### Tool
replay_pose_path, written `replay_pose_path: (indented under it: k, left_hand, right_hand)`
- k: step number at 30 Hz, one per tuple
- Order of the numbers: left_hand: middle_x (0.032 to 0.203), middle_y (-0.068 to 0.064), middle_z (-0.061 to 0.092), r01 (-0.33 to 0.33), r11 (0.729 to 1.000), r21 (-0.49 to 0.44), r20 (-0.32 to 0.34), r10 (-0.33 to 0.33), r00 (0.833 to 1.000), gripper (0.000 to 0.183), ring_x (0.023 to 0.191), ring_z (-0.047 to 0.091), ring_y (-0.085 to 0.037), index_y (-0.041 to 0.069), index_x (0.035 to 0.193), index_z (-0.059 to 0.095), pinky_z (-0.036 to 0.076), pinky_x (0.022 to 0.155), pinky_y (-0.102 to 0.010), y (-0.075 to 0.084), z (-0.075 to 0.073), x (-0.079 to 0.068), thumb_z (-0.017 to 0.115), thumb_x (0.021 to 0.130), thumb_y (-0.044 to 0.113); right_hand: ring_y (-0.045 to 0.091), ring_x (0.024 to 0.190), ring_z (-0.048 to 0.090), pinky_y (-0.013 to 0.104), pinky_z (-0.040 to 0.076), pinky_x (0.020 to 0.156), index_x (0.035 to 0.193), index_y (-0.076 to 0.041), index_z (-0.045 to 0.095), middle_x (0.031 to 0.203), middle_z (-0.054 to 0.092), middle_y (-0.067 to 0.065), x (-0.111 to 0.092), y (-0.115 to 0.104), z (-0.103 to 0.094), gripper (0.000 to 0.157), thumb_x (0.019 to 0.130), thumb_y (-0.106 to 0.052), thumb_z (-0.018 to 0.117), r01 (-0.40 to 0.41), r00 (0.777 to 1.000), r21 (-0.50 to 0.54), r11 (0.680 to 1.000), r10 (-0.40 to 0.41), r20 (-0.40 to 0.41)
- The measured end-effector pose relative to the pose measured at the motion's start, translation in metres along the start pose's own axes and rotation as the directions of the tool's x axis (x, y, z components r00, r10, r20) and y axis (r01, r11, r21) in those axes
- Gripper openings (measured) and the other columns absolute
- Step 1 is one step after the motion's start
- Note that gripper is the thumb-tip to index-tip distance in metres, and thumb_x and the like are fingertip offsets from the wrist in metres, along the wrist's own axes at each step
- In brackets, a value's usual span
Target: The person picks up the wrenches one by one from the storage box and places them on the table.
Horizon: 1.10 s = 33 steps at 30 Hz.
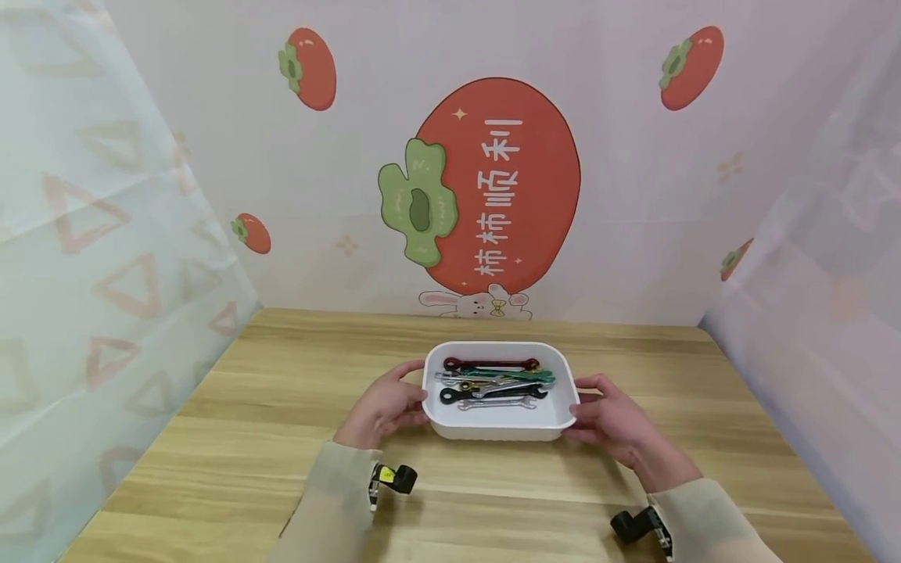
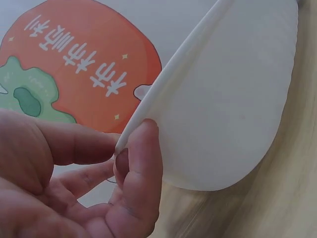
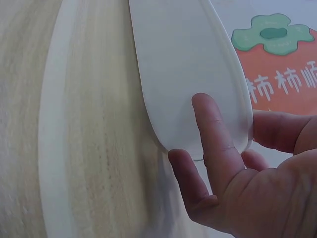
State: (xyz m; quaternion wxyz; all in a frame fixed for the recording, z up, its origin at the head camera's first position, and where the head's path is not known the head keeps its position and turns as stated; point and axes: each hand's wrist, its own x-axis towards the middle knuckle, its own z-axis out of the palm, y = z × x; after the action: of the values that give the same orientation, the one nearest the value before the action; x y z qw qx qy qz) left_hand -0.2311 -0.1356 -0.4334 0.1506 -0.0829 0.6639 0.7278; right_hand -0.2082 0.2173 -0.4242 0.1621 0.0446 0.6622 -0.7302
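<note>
A white plastic tray (image 1: 500, 432) with rounded corners is held level between both hands over the wooden table. Inside it lie several wrenches: a dark red one (image 1: 493, 364) at the back, a green one (image 1: 521, 376), a black one (image 1: 450, 396), and a silver one (image 1: 498, 404) nearest the front. My left hand (image 1: 385, 403) grips the tray's left end, thumb and fingers pinching the rim in the left wrist view. At the right end, my right hand (image 1: 611, 416) holds the rim, and in the right wrist view two fingertips (image 3: 204, 101) lie against the outer wall.
The wood-grain table (image 1: 281, 391) runs back to a printed cloth (image 1: 633, 234) with persimmon pictures. Cloth side panels (image 1: 127, 274) stand left and right. A small black wrist camera (image 1: 403, 478) is strapped to each sleeve.
</note>
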Motion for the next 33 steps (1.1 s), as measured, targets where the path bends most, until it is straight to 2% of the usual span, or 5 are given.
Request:
replay_pose_path:
  k: [6, 12, 18, 33]
  left_hand:
    - [0.096, -0.024, 0.061, 0.004, 1.0, 0.001, -0.006, -0.004, 1.0, 0.065, 0.068, 0.059, -0.023, 0.011, 0.148, 0.045, 0.056, 0.061, -0.034, 0.006, -0.003, -0.007, 0.055, 0.089, -0.012]
    - [0.098, -0.025, 0.06, 0.003, 1.0, 0.012, -0.014, -0.003, 1.0, 0.064, 0.07, 0.059, -0.024, 0.014, 0.148, 0.046, 0.056, 0.06, -0.034, 0.008, -0.007, -0.007, 0.054, 0.09, -0.011]
    - [0.105, -0.028, 0.064, -0.012, 1.0, 0.002, -0.004, 0.012, 1.0, 0.065, 0.074, 0.065, -0.028, 0.013, 0.149, 0.045, 0.057, 0.061, -0.036, 0.008, -0.011, -0.007, 0.054, 0.089, -0.011]
    - [0.109, -0.031, 0.06, 0.01, 0.999, 0.031, 0.014, -0.011, 1.0, 0.066, 0.071, 0.061, -0.027, 0.014, 0.149, 0.042, 0.057, 0.062, -0.038, 0.007, -0.014, -0.011, 0.053, 0.089, -0.012]
  right_hand:
    - [0.041, 0.097, 0.063, 0.054, 0.054, 0.083, 0.143, 0.002, 0.026, 0.139, 0.032, 0.033, -0.003, 0.001, 0.007, 0.053, 0.096, 0.01, 0.05, -0.009, 1.0, 0.002, 1.0, 0.009, -0.016]
    - [0.041, 0.098, 0.063, 0.055, 0.054, 0.084, 0.144, 0.001, 0.025, 0.14, 0.033, 0.033, -0.002, 0.002, 0.011, 0.056, 0.095, 0.01, 0.051, -0.005, 1.0, 0.015, 1.0, 0.005, -0.01]
    - [0.039, 0.096, 0.064, 0.052, 0.055, 0.081, 0.143, 0.0, 0.027, 0.141, 0.034, 0.032, 0.0, 0.004, 0.014, 0.055, 0.095, 0.009, 0.051, 0.011, 1.0, 0.021, 1.0, -0.011, -0.026]
    - [0.039, 0.098, 0.061, 0.054, 0.055, 0.08, 0.149, -0.001, 0.027, 0.143, 0.033, 0.032, -0.013, 0.012, 0.042, 0.05, 0.101, 0.003, 0.041, 0.021, 0.983, -0.04, 0.999, -0.028, -0.183]
